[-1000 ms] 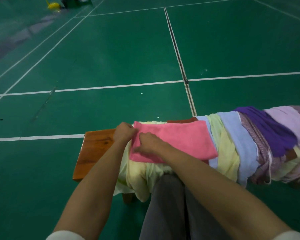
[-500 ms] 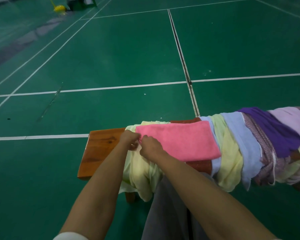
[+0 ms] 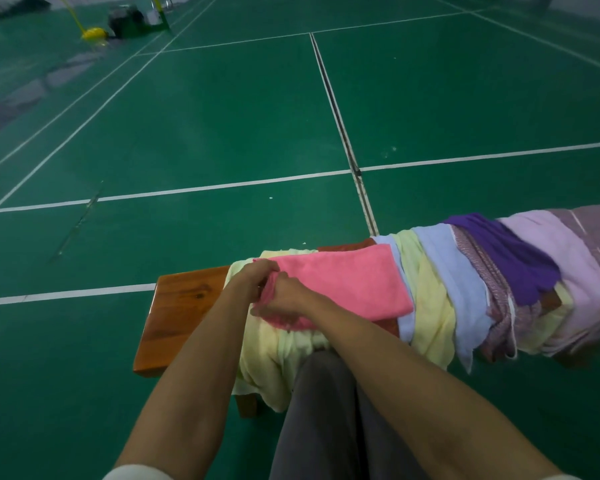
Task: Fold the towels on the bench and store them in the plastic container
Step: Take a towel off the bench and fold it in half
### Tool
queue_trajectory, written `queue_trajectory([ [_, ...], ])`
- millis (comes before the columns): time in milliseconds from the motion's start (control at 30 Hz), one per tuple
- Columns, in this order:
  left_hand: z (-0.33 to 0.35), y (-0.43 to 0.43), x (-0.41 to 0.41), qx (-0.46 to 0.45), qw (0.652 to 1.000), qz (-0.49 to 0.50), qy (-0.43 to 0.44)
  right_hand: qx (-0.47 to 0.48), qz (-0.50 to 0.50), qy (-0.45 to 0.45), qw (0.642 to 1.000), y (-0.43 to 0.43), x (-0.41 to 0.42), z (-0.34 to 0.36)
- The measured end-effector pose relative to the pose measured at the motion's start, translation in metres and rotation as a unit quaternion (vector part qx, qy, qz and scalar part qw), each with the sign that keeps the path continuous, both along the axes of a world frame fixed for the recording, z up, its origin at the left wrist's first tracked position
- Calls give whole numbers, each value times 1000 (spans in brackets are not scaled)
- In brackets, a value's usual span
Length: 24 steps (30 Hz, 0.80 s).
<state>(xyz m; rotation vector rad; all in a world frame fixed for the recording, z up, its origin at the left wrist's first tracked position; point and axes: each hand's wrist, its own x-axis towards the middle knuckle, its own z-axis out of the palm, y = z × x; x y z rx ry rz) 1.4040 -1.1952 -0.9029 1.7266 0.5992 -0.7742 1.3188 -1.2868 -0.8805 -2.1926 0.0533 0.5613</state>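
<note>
A folded pink towel lies on top of a pale yellow towel draped over the wooden bench. My left hand grips the pink towel's left end at its far corner. My right hand pinches the same end at its near corner, and the edge is lifted and bunched between both hands. More towels hang over the bench to the right: light blue, yellow, patterned mauve, purple and lilac. No plastic container is in view.
The bench stands on a green court floor with white lines. My grey-trousered legs are against the bench's near side. A yellow object and dark gear sit far off at the top left.
Both hands have closed in on the pink towel's left end and lifted it, bunching the edge. The view has tilted up a little.
</note>
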Motion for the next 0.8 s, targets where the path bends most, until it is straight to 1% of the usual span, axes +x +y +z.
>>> queue_trajectory([
  [67,2,-9,-3,1,1000,-9,4,-82,0,-24,996,5,1,4],
  [100,2,-15,-3,10,1000,-7,-17,-129,-15,-19,991,8,0,9],
  [133,2,-20,-2,23,998,-2,-54,-137,-36,-18,990,9,1,3],
  [167,1,-24,-2,37,995,5,-95,-93,-66,-12,993,5,1,-2],
  [200,2,-27,-1,46,992,10,-120,-19,-95,-2,995,1,0,-6],
  [233,5,-29,-1,47,990,17,-129,38,-111,14,993,-3,-3,-5],
  [300,9,-33,0,34,991,23,-128,83,-122,28,989,-13,-9,-2],
  [333,11,-35,1,31,991,26,-128,85,-131,20,987,-9,-6,-1],
  [433,17,-42,1,14,991,28,-128,49,-192,2,980,-4,-5,-8],
  [533,21,-49,-1,13,992,1,-128,37,-241,34,969,-9,-9,-12],
  [633,25,-56,-3,66,985,-33,-159,74,-263,57,960,-24,-13,-10],
  [733,27,-62,1,121,972,-56,-196,144,-284,95,943,-44,-15,-8],
  [800,24,-66,4,155,960,-76,-221,149,-259,100,949,-59,-16,-7],
])
